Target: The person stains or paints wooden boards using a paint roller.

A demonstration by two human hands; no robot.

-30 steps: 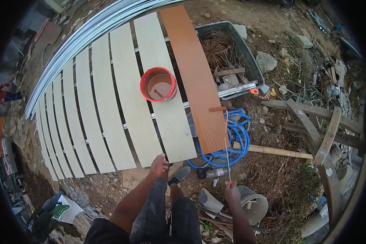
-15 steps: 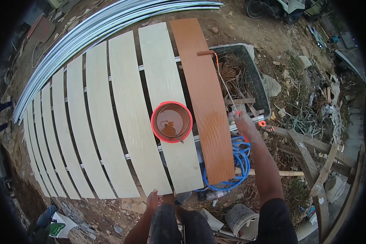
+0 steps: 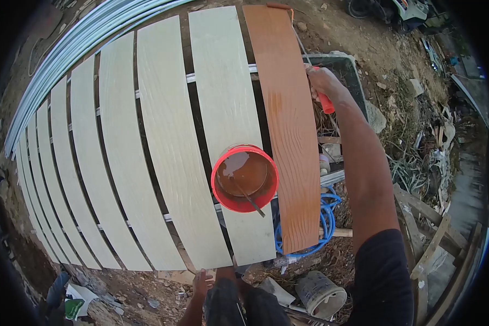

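Observation:
My right hand (image 3: 325,82) is closed around the orange-red handle of a paint roller (image 3: 326,103). The roller's sleeve (image 3: 279,6) rests at the far end of a plank coated brown (image 3: 294,157). On the neighbouring pale plank (image 3: 223,81) stands a red-rimmed bucket (image 3: 273,187) of brown paint, a stick (image 3: 250,200) leaning in it. My left hand (image 3: 202,282) hangs low by the planks' near ends, fingers apart, holding nothing I can see.
More pale planks (image 3: 160,108) lie side by side on metal rails to the left. Metal profiles (image 3: 76,60) are stacked beyond. A blue hose (image 3: 327,217), a dirty pail (image 3: 320,296) and a wooden frame (image 3: 432,247) are at the right and near side.
My right hand has pushed the roller away from me to the brown plank's far end. The view has shifted, and the bucket looks larger. My left hand stays low.

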